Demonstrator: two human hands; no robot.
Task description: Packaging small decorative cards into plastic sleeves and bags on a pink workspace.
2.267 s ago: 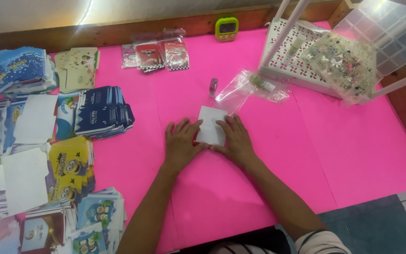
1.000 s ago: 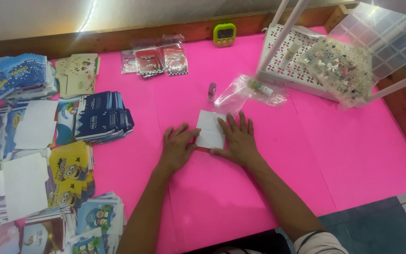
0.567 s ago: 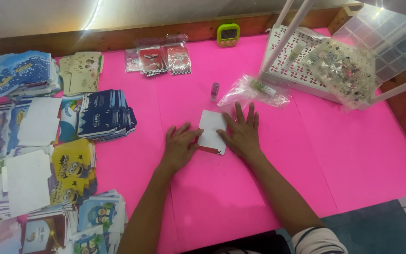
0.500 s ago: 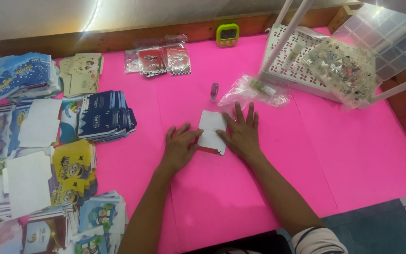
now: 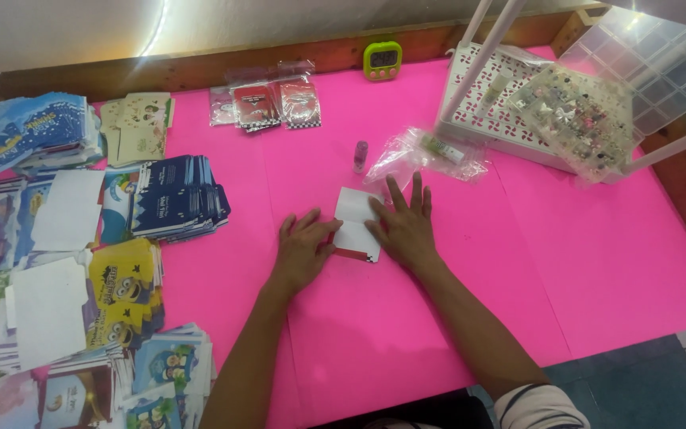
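Note:
A small white card (image 5: 356,223) with a red-edged lower border lies flat on the pink table cover (image 5: 565,254). My left hand (image 5: 303,248) rests palm down on its left edge, fingers together. My right hand (image 5: 403,224) lies flat on its right side with fingers spread. Neither hand grips anything. Just beyond the card stands a small pink glue stick (image 5: 360,156), and a crumpled clear plastic bag (image 5: 429,151) lies beside it.
Stacks of printed cards and envelopes (image 5: 176,196) crowd the left side. Red packets (image 5: 267,103) and a green timer (image 5: 382,59) sit at the back. A white basket (image 5: 494,115) and a clear compartment box (image 5: 597,111) stand at the right.
My right hand has slid slightly forward over the card and spread its fingers. The card and my left hand stay about where they were.

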